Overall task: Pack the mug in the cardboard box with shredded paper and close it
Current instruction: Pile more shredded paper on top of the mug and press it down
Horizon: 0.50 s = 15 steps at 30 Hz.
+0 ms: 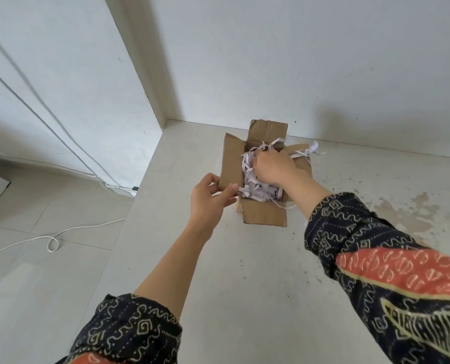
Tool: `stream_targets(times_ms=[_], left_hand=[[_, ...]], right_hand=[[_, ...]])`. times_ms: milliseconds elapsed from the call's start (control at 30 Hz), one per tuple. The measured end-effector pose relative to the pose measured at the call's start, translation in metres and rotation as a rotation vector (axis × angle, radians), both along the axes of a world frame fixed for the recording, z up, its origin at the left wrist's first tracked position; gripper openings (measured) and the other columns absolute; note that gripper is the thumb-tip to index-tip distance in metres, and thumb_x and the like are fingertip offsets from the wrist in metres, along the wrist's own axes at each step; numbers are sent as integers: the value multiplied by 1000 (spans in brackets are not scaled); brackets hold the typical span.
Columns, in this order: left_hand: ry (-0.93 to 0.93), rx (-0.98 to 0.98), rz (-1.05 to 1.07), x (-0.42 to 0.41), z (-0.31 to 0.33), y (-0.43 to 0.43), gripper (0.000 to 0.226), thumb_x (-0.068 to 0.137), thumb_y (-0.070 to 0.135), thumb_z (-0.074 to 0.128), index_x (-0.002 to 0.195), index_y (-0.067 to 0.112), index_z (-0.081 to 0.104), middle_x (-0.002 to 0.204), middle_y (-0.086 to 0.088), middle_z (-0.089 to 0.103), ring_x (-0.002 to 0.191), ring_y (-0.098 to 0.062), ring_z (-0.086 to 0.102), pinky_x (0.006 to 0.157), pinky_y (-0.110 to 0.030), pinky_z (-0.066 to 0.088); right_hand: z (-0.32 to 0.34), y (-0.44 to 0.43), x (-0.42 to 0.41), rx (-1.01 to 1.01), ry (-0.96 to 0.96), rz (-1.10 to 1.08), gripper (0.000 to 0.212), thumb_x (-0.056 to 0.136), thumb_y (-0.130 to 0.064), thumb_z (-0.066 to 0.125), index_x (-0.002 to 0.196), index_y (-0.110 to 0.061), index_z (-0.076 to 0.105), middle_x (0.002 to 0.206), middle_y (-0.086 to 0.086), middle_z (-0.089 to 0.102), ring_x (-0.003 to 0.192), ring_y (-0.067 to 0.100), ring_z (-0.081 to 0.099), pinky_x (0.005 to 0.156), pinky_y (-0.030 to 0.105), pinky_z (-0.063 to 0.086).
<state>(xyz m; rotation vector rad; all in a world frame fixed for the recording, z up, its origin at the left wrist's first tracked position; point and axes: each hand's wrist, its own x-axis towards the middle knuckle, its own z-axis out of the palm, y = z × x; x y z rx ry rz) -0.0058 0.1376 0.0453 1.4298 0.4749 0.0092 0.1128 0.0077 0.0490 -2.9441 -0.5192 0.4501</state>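
Note:
A small cardboard box (264, 215) stands on the pale counter near the back wall with all its flaps open. White shredded paper (252, 186) fills it, and some strips hang over the right flap. My left hand (210, 197) pinches the corner of the left flap (231, 164). My right hand (272, 165) reaches into the box from the right, fingers curled down into the shredded paper. No mug is visible; whatever lies under the paper and my hand is hidden.
The counter (244, 271) ends on the left, with tiled floor below. White cables (53, 241) and a power strip (124, 190) lie on that floor. The back wall stands just behind the box. Stains mark the counter at the right (402, 214).

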Motion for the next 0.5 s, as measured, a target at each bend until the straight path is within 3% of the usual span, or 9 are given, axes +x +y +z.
stream_targets(times_ms=[100,200,333,400,500], left_hand=[[0,-10,10,0,-1,2,19,83,7,72,86,1,53,91,-22,71,78,-24,69,66,-22,55],[-3,-6,6,1,-2,-1,20,82,7,72,86,2,53,92,-23,71,79,-25,68,66,-22,55],[-3,3,4,1,-2,-2,21,82,7,72,84,3,52,91,-24,70,80,-27,69,67,-23,56],[-1,-3,10,1,-2,-1,20,82,7,72,85,3,52,92,-23,70,80,-27,68,66,-23,56],[5,1,8,1,-1,-2,21,82,7,72,83,4,52,93,-23,71,80,-26,69,66,-23,56]], right_hand=[[-5,0,0,78,-67,1,28,94,-11,40,111,-6,62,112,15,63,106,33,55,82,38,40],[-12,-8,-20,153,-426,16,18,86,-14,61,101,-6,67,101,10,64,96,31,58,74,38,48],[-2,-25,-37,67,-722,-65,33,82,-42,56,103,-18,60,108,1,60,103,23,47,77,36,34],[-1,-31,-42,109,-703,-131,40,85,-44,51,113,-17,55,119,4,56,109,24,44,83,37,34],[-1,-30,-44,180,-422,-188,52,95,-39,39,136,-7,36,138,14,45,124,29,41,99,40,38]])
